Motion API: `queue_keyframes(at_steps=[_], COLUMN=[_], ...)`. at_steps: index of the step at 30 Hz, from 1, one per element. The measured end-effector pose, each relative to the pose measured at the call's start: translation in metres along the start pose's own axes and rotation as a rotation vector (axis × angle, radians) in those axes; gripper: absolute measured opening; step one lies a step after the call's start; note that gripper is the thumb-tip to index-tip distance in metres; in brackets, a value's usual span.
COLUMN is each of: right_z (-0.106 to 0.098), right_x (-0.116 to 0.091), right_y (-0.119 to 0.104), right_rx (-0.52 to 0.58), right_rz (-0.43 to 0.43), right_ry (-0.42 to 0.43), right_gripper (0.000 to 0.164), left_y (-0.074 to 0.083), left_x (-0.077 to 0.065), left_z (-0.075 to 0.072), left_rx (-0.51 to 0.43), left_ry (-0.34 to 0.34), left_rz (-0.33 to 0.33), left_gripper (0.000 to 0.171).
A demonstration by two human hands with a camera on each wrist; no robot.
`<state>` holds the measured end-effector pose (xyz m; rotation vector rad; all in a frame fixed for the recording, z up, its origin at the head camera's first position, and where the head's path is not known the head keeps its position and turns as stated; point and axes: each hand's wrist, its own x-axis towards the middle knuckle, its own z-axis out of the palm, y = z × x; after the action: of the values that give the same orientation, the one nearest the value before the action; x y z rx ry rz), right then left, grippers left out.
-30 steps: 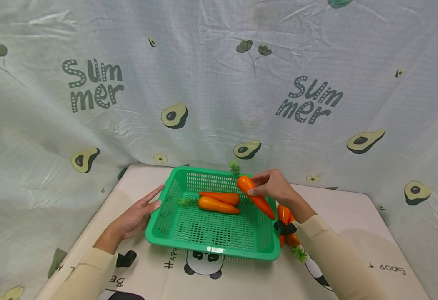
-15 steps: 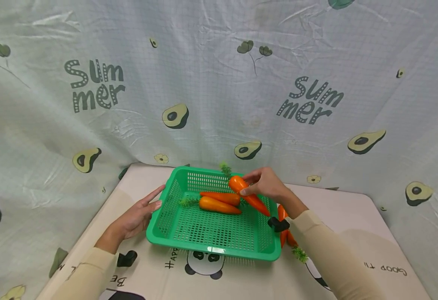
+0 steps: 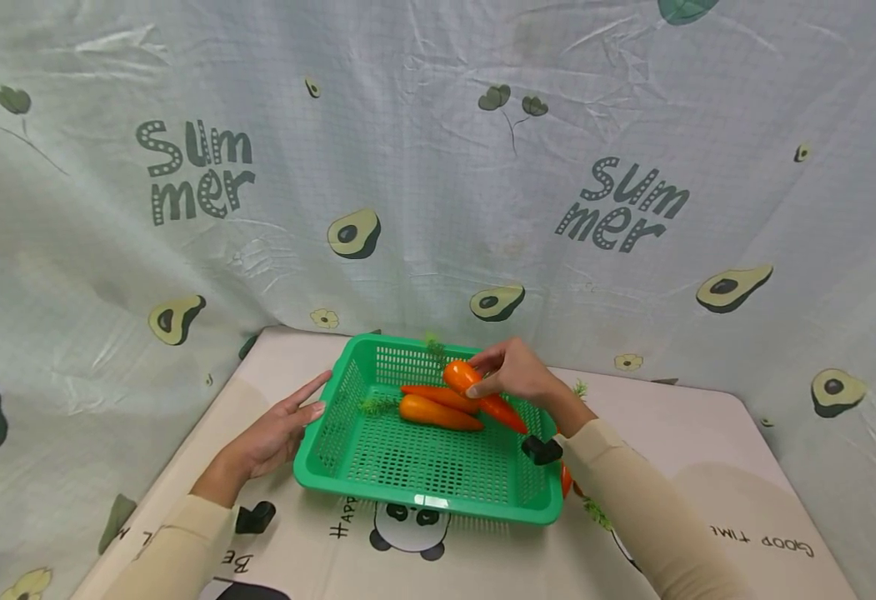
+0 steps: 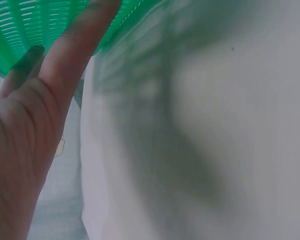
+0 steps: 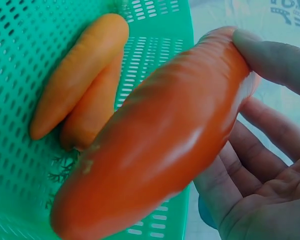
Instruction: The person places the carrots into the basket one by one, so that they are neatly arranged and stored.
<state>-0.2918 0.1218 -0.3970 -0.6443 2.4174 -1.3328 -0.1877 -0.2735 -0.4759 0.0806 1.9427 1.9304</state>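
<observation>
My right hand (image 3: 516, 373) pinches an orange carrot (image 5: 150, 140) near its thick end, between thumb and fingers. Its leafy green top points to the back, and its tip slants down to the right over the green plastic basket (image 3: 422, 502). Inside the basket lie two other carrots side by side, a front one (image 3: 438, 412) and a back one (image 3: 443, 394) partly covered by it. With fingers extended, my left hand (image 3: 272, 437) touches the basket's left side; in the left wrist view a finger (image 4: 70, 55) lies along the green mesh wall.
More carrots (image 3: 567, 479) lie on the table just right of the basket, mostly hidden by the right forearm and basket. A patterned cloth (image 3: 422, 167) hangs behind the table. The table cover (image 3: 708, 467) bears panda prints and lettering.
My right hand has moved left with the carrot, carrying it further over the basket and slightly lower, close to the two carrots inside. The left hand stays at the basket's left side.
</observation>
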Motion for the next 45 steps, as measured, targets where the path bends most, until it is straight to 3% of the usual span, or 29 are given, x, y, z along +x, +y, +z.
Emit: queue_keyframes(at_steps=[24,45], right_z=[0.023,0.04], right_x=[0.018,0.028], right_y=[0.004,0.016], right_rx=[-0.01,-0.09], right_rz=[-0.04,-0.047], right_ry=[-0.143,-0.156], right_gripper=[0.044,0.043], left_y=[0.002,0.002], left_x=[0.0,0.0], left_z=[0.0,0.0], left_rx=[0.013,0.014], left_ry=[0.007,0.013], left_rz=[-0.009,-0.015], left_gripper=[0.073,0.072])
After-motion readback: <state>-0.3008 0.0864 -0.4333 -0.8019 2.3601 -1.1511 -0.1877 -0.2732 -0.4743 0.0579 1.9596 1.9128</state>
